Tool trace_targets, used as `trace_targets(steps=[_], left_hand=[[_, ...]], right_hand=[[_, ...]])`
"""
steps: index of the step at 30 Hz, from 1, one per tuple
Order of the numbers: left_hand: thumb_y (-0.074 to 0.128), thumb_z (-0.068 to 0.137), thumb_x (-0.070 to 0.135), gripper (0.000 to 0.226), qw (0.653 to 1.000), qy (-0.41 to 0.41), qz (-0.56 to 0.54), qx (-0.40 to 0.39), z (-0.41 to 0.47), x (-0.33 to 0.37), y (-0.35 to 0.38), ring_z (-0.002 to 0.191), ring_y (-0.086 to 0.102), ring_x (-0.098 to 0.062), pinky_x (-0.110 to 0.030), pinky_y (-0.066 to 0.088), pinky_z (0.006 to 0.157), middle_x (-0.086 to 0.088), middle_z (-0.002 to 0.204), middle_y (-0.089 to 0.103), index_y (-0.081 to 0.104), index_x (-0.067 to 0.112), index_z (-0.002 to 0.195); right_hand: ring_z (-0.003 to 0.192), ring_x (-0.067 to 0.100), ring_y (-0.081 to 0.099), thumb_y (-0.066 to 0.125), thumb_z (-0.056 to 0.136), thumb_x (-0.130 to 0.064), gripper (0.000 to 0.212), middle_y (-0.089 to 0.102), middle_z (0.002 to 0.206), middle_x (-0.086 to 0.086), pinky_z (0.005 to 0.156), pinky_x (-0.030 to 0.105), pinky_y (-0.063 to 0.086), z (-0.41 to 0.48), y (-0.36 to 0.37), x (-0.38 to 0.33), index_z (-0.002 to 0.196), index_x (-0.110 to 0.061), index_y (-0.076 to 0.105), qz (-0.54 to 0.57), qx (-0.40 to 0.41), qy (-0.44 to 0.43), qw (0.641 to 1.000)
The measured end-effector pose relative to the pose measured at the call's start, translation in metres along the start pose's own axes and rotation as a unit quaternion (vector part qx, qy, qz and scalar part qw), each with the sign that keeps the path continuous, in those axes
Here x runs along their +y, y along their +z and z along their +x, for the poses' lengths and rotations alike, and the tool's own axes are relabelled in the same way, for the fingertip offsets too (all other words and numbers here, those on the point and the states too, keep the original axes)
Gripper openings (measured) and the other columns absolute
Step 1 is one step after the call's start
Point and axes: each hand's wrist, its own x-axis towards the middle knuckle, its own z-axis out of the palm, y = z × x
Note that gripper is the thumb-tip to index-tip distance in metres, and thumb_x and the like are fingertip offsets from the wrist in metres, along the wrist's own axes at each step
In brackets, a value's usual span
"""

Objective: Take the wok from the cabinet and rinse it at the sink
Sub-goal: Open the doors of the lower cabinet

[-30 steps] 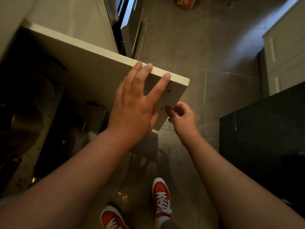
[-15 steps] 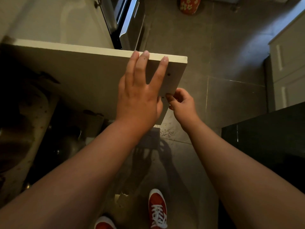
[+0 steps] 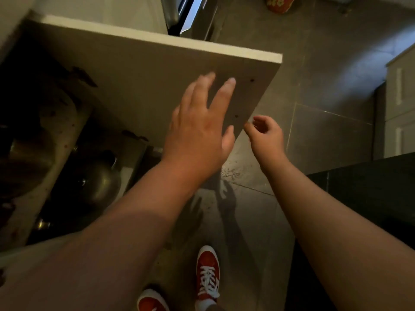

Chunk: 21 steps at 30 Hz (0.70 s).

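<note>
— Cream-coloured cabinet door stands swung open; how far along is the job?

— Barely begun. Metal cookware, perhaps the wok, sits in the dark cabinet, untouched; no sink in view.

— And the hands?

— Left hand, fingers spread, empty, by the door's inner face. Right hand, loosely curled, has let go of the door's edge it pinched half a second ago.

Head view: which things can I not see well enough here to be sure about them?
- Cookware in the open cabinet: a metal pot glints in deep shadow; which piece is the wok cannot be told.
- Left hand: fingertips blurred against the cabinet door, so contact is unclear.
- Right hand: at the door's corner; touching or not is unclear.
- Sink: outside this view.
</note>
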Motion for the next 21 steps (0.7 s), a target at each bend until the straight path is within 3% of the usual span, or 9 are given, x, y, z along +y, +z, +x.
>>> trace_targets(steps=[3, 5, 8, 14, 17, 21], left_hand=[[0.06, 0.089, 0.03, 0.042, 0.992, -0.07, -0.098, -0.039, -0.051, -0.015, -0.007, 0.111, 0.054, -0.014, -0.024, 0.043, 0.086, -0.003, 0.123, 0.061, 0.056, 0.02, 0.13], [0.059, 0.091, 0.032, 0.029, 0.971, -0.159, -0.163, -0.074, -0.092, -0.031, -0.01, 0.099, 0.056, -0.004, -0.015, 0.042, 0.075, 0.006, 0.111, 0.063, 0.061, 0.026, 0.119], [0.058, 0.091, 0.036, 0.02, 0.928, -0.285, -0.222, -0.09, -0.157, -0.063, -0.017, 0.094, 0.059, -0.002, -0.015, 0.046, 0.069, 0.014, 0.103, 0.063, 0.06, 0.037, 0.11], [0.06, 0.089, 0.038, 0.015, 0.848, -0.471, -0.241, -0.02, -0.265, -0.13, -0.044, 0.085, 0.061, 0.009, -0.014, 0.052, 0.066, 0.021, 0.092, 0.066, 0.062, 0.041, 0.104], [0.06, 0.089, 0.039, 0.013, 0.823, -0.517, -0.234, 0.025, -0.296, -0.153, -0.057, 0.086, 0.059, 0.015, -0.005, 0.047, 0.057, 0.024, 0.09, 0.065, 0.061, 0.043, 0.101], [0.064, 0.088, 0.036, 0.009, 0.779, -0.577, -0.233, 0.082, -0.32, -0.17, -0.07, 0.083, 0.059, 0.015, -0.007, 0.041, 0.059, 0.023, 0.084, 0.064, 0.061, 0.042, 0.094]], right_hand=[[0.107, 0.01, 0.062, 0.069, 0.09, -0.026, 0.039, 0.066, 0.12, -0.001, 0.098, 0.035, 0.052, -0.036, 0.017, 0.023, 0.126, -0.016, 0.06, -0.015, 0.011, 0.02, 1.0], [0.098, 0.008, 0.064, 0.07, 0.09, -0.022, 0.034, 0.068, 0.114, 0.003, 0.093, 0.031, 0.054, -0.065, 0.038, 0.038, 0.121, -0.013, 0.062, -0.013, -0.024, 0.023, 0.999], [0.093, 0.012, 0.068, 0.069, 0.09, -0.014, 0.024, 0.07, 0.103, 0.006, 0.086, 0.03, 0.056, -0.109, 0.078, 0.057, 0.113, -0.009, 0.065, -0.015, -0.108, 0.019, 0.994], [0.068, -0.006, 0.066, 0.067, 0.089, 0.002, 0.017, 0.069, 0.082, -0.001, 0.062, 0.01, 0.052, -0.185, 0.166, 0.079, 0.103, -0.007, 0.066, -0.015, -0.268, 0.027, 0.963], [0.073, -0.007, 0.066, 0.065, 0.089, 0.005, 0.02, 0.069, 0.087, -0.001, 0.068, 0.011, 0.052, -0.218, 0.207, 0.076, 0.106, -0.007, 0.064, -0.04, -0.348, 0.013, 0.936], [0.087, -0.001, 0.065, 0.066, 0.088, 0.0, 0.025, 0.069, 0.097, -0.001, 0.074, 0.01, 0.052, -0.254, 0.252, 0.056, 0.107, -0.017, 0.064, -0.071, -0.426, -0.031, 0.902]])
